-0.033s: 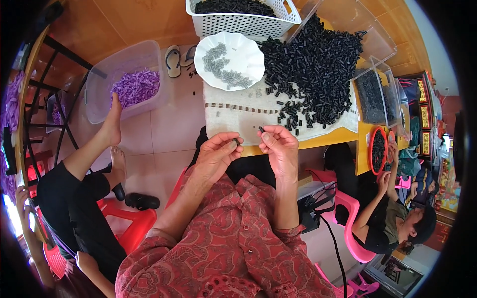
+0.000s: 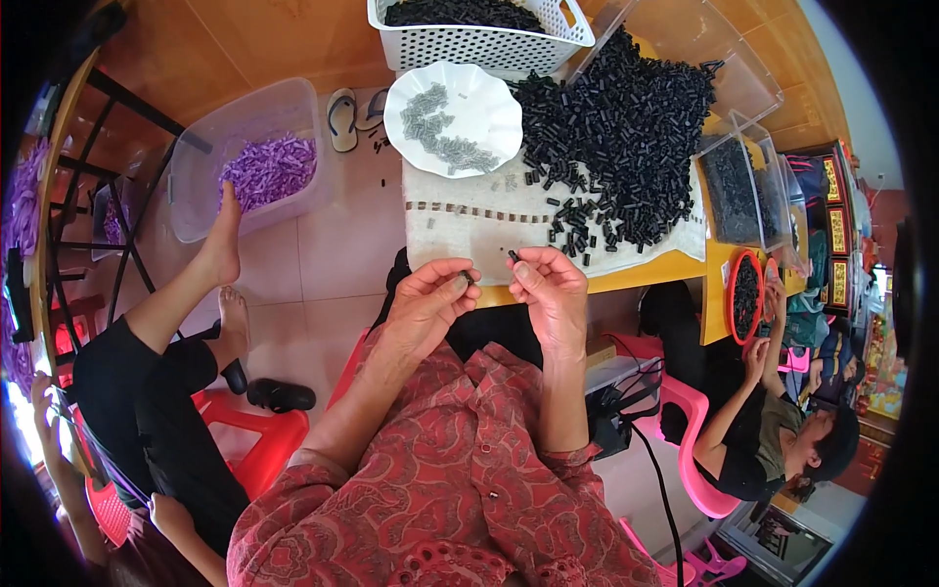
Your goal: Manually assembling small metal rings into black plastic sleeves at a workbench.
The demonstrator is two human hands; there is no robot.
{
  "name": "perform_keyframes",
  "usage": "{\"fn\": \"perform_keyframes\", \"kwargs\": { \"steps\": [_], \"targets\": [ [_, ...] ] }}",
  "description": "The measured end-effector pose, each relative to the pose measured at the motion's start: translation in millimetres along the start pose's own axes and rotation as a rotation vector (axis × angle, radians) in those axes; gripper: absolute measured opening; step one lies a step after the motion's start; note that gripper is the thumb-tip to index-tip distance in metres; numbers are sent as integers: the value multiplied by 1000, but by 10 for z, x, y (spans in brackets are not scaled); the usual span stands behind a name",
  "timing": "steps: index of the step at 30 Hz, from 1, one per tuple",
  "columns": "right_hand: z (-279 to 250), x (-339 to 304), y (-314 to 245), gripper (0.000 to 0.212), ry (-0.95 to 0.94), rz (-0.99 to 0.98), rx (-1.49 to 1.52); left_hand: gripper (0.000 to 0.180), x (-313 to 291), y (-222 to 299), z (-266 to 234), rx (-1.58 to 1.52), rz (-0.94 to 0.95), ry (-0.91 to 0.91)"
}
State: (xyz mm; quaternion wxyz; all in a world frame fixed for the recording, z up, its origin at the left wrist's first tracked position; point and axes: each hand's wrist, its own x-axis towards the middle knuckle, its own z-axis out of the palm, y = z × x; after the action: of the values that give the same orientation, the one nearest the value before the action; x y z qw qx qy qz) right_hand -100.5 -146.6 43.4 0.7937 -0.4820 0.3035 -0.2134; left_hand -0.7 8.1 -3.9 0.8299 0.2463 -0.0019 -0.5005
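Above my lap, at the table's near edge, both hands face each other a short gap apart. My left hand [image 2: 430, 298] pinches a small dark piece [image 2: 467, 280], mostly covered by the fingertips. Between thumb and forefinger of my right hand [image 2: 554, 298] is a small black tube [image 2: 514, 255], its end poking out. Beyond them, a big heap of black tubes [image 2: 626, 137] spreads over a white cloth [image 2: 469, 245]. Small clear pieces [image 2: 430, 122] lie on a white scalloped plate [image 2: 499, 108] to the heap's left.
A white basket [image 2: 469, 44] of black parts stands behind the plate; a clear box [image 2: 743, 191] is at right. On the floor at left sits a tub [image 2: 196, 166] of purple pieces. A person [image 2: 734, 430] works at right beside a red basket [image 2: 745, 296]; another person's legs [image 2: 147, 382] extend at left.
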Motion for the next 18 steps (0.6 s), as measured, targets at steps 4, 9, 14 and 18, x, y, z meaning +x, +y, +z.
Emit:
{"fn": "perform_keyframes", "kwargs": {
  "steps": [4, 9, 14, 18],
  "targets": [
    [60, -72, 16, 19, -32, -8, -7, 24, 3, 8, 9, -33, 0, -9],
    [135, -154, 32, 20, -46, -4, -76, 24, -6, -3, -7, -61, 20, -16],
    [202, -222, 68, 16, -92, -45, -128, 24, -6, 9, 0, -106, 26, -15],
    [256, -263, 108, 14, -140, -127, -218, 24, 1, 3, -11, -149, 26, -41]
  ]
}}
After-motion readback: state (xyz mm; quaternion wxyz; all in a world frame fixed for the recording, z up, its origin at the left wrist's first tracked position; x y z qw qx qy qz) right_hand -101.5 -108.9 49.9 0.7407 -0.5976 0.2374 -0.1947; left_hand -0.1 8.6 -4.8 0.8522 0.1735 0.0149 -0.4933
